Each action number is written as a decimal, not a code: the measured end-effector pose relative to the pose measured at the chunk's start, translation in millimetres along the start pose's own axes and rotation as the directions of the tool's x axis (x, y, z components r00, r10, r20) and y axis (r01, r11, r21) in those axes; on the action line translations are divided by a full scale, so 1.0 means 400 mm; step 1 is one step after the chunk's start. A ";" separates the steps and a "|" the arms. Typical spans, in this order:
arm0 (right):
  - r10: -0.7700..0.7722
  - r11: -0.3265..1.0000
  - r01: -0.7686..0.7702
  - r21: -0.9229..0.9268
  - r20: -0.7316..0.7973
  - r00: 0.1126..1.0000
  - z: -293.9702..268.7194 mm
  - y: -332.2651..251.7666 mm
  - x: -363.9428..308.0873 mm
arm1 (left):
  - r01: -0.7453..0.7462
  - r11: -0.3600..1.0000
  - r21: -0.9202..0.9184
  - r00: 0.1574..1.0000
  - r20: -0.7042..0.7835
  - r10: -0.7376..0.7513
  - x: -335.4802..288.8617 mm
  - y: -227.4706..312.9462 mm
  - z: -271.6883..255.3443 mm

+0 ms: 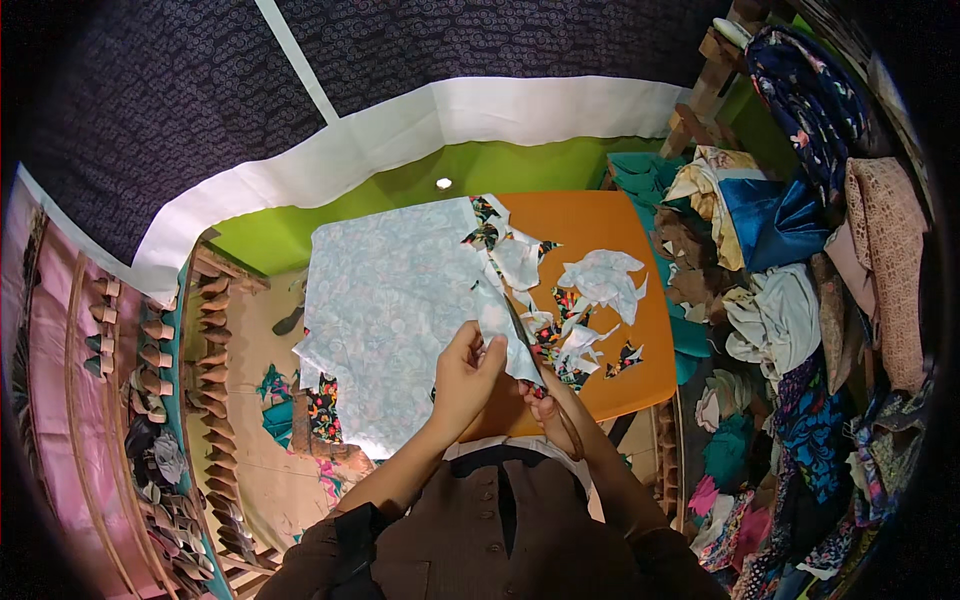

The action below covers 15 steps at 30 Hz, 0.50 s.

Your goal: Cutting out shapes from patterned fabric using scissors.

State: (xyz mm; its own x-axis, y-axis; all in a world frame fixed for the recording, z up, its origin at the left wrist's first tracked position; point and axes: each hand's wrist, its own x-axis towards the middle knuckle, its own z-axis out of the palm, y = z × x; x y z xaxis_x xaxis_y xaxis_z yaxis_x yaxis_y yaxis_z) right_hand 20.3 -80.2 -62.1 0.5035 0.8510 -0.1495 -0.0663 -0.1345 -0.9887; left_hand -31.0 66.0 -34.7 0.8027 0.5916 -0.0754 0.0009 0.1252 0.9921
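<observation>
Between the fingers of my left hand (466,368) is the edge of a small pale piece of fabric (496,316), held up over the table. My right hand (547,412) is closed around the handles of a pair of scissors (520,327), whose dark blades point away from me along the piece's right side. A large sheet of floral fabric (385,300), pale reverse side up, covers the left of the orange table (640,370) and hangs over its near left corner. Several cut scraps (600,283), some showing a black floral face, lie to the right of my hands.
Piled fabrics (775,315) crowd the right side. Wooden racks with rows of shoe forms (213,370) stand on the left. Scraps (280,405) lie on the floor by the table's left edge. A dark patterned curtain (430,50) with a white border hangs beyond the table.
</observation>
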 end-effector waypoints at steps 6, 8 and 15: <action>-0.084 0.996 0.083 -0.022 -0.051 0.995 0.004 0.029 0.005 | 0.051 0.995 0.091 0.999 0.005 -0.051 0.001 0.007 0.003; -0.034 0.999 0.035 0.018 -0.028 0.999 0.001 0.014 0.004 | 0.050 0.997 0.063 0.999 -0.009 -0.050 -0.001 0.011 0.005; 0.048 0.989 -0.046 0.139 -0.015 0.999 0.016 -0.035 -0.003 | 0.037 0.972 0.233 0.999 -0.010 -0.035 0.005 0.004 -0.008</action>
State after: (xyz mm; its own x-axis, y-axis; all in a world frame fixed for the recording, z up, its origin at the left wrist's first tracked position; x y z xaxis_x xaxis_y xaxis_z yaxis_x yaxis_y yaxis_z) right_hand 15.3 -76.1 -48.2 0.5129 0.8356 -0.1968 -0.2080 -0.1015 -0.9729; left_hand -31.0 69.9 -33.5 0.7959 0.5951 -0.1112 0.1691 -0.0422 0.9847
